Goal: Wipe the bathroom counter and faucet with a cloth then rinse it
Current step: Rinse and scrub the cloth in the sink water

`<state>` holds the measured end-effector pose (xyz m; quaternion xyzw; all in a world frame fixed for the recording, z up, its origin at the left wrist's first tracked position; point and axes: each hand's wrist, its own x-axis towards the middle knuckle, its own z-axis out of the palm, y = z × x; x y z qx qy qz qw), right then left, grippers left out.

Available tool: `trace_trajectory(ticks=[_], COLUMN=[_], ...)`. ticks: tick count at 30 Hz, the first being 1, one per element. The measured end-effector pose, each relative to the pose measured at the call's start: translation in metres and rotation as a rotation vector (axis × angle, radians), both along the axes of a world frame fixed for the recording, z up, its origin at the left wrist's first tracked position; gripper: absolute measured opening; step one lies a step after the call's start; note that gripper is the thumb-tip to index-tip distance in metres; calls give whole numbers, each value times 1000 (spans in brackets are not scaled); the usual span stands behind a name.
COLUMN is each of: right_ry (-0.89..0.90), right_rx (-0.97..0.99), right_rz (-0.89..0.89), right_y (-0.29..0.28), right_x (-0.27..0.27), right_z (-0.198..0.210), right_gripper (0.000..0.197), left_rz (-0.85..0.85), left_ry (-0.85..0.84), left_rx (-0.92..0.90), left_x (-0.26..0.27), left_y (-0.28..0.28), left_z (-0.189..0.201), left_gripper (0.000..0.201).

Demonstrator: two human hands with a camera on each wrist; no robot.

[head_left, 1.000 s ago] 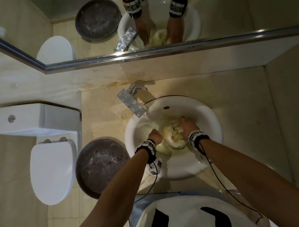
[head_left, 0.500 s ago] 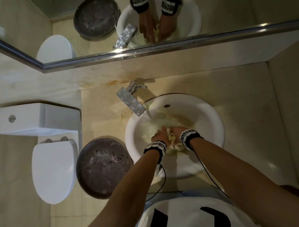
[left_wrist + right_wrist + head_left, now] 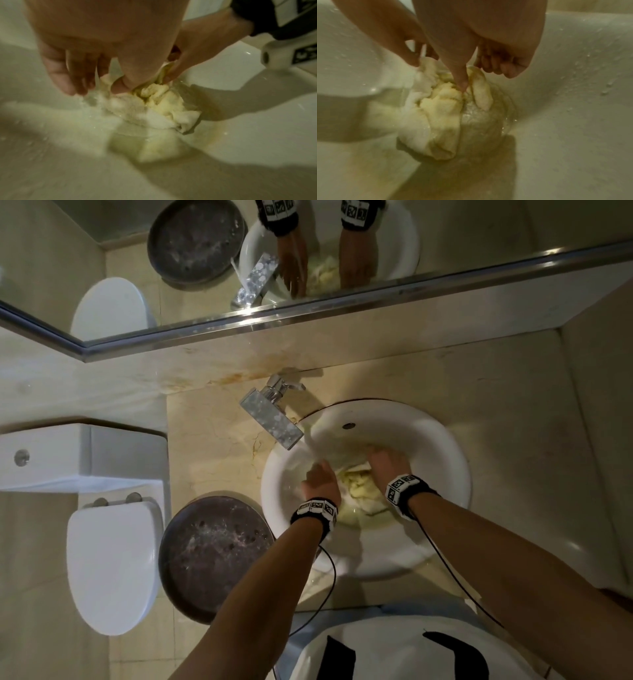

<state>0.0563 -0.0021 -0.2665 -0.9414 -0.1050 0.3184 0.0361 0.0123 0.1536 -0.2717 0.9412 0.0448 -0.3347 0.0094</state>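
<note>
Marble worktop point(image 3: 513, 412): beige, carries white basin point(image 3: 442, 440) with chrome faucet point(image 3: 270, 417) at its back-left rim.
Cloth point(image 3: 359, 491): pale yellow-white, wet and bunched, we see it at the bottom of the basin between both hands.
Left hand point(image 3: 320, 479): head view shows only its back. Left wrist view adds detail: thumb and fingers point(image 3: 68, 75) point down, thumb pressed into the cloth point(image 3: 154, 106), so we read it as pinching a fold.
Right hand point(image 3: 388, 463): right wrist view shows fingers point(image 3: 505, 67) curled, thumb dug into the cloth point(image 3: 440, 115), grasping it.
Water: only the wrist views show drops on the basin wall point(image 3: 582, 67) and a yellowish pool under the cloth.
Head view only: mirror point(image 3: 445, 251) reflecting both hands, toilet point(image 3: 109, 563), dark round bin point(image 3: 212, 556) beside the basin.
Blur: left wrist view is smeared near the fingertips.
</note>
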Motion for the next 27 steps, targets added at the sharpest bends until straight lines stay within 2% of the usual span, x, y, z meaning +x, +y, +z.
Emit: trace_trajectory(ticks=[2,4,7,9,12,16,19,22,24,27], right_ry=[-42,58,277,358,395,320,225,164,80,-74], right_rx=[74,145,140,170,136,35,-81,-230,-238,-75], right_rz=[-11,-9,-57,-107,-72,30,72,40,60,195], right_y=[6,9,11,11,10,2,1,13,19,16], right_x=[-8,-19,-36,-46,-52,-41,-31,-31,-33,-31], right_z=[-2,-6,-23,-26,-26,-26,-23,-19,-18,-18], right_gripper=[52,65,80,86,94,103,98,95,92,74], left_rz=[-104,-201,-194,-194,-281,-395,-436,-427,-383,-309], left_ry=[-100,-134,40,174,250,266,238,216,189,128], left_rx=[-36,-133,-283,-288,-226,-64,74,156,114,-90], left_x=[1,3,-1,-3,-6,-8,-5,1,4,4], left_y=[-6,-15,-22,-20,-19,-12,3,13,13,4], left_z=[3,8,3,-1,-3,-6,-8,-2,0,-1], left_gripper=[66,55,54,62,57,49,44,35,34,38])
